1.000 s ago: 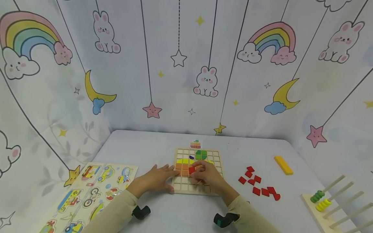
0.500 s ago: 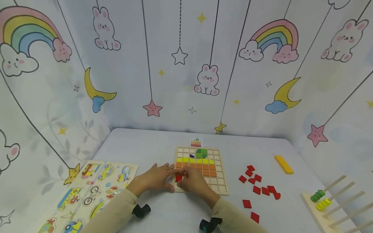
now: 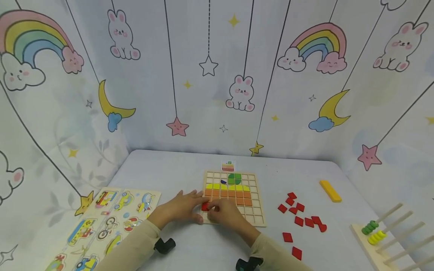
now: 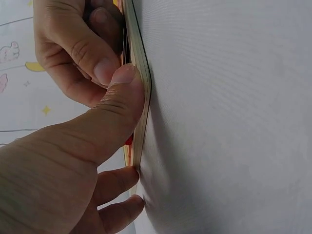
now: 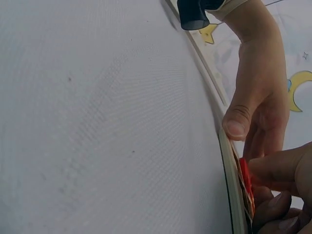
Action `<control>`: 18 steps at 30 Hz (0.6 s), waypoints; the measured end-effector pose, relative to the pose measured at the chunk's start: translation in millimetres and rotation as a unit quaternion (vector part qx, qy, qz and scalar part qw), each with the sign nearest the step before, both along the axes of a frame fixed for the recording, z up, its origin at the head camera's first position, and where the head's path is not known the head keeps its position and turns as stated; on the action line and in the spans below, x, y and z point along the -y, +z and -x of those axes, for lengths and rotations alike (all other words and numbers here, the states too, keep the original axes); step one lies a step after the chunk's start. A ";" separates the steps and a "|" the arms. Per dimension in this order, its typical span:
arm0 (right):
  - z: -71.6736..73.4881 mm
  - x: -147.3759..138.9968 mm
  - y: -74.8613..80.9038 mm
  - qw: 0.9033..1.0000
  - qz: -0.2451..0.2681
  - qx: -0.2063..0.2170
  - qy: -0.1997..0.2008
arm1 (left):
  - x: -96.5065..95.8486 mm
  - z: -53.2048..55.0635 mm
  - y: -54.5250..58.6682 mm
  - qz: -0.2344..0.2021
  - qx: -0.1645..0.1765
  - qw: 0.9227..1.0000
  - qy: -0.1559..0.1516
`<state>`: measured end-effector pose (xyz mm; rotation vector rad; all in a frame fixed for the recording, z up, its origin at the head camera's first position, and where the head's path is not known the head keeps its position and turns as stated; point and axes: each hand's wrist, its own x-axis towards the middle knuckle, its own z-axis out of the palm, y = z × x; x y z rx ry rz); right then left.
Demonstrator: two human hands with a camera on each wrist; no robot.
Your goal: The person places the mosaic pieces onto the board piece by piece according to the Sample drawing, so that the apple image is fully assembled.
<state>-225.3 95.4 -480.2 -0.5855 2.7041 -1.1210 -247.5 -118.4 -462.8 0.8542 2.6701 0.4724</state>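
Observation:
A square wooden grid board (image 3: 249, 210) lies on the table, bearing green, yellow and orange tiles and a small dark blue piece. At its lower left lies a red square tile (image 3: 205, 206). My right hand (image 3: 225, 213) has its fingers curled at this tile; in the right wrist view the fingertips meet the red tile (image 5: 245, 176) low over the board. My left hand (image 3: 181, 207) rests along the board's left side, its fingers spread. In the left wrist view, the left thumb (image 4: 119, 97) lies against the board's edge (image 4: 140, 122).
Several loose red tiles (image 3: 298, 221) lie right of the board, with a yellow block (image 3: 330, 191) behind them. A small picture card (image 3: 228, 166) stands beyond the board. A vehicle puzzle (image 3: 127, 214) lies at left, and a pegged bead counter (image 3: 367, 246) at right.
My right hand has moved left and nearer across the board, bringing the red tile from over the orange rows to the lower left. My left hand has stayed at the board's left side.

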 end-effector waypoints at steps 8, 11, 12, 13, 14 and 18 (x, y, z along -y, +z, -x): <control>1.6 -1.9 4.2 0.998 -0.047 -0.015 0.045 | -1.3 1.6 2.5 0.007 -0.007 1.000 -0.003; 1.3 -8.0 7.3 0.998 -0.048 -0.007 0.041 | -2.9 1.4 3.5 0.009 -0.007 1.000 -0.003; 0.8 -11.9 8.6 0.998 -0.037 0.005 0.041 | -3.5 1.0 3.9 0.008 -0.004 1.000 -0.001; 0.2 -17.2 10.4 0.999 -0.027 0.015 0.040 | -3.9 0.7 3.7 0.008 -0.001 1.000 0.001; -0.8 -24.3 13.2 0.999 -0.016 0.027 0.032 | -4.1 0.4 3.4 0.009 0.000 1.000 0.002; 4.3 -81.0 25.0 0.992 0.089 0.083 -0.039 | -3.8 0.4 0.4 0.016 -0.002 1.000 0.005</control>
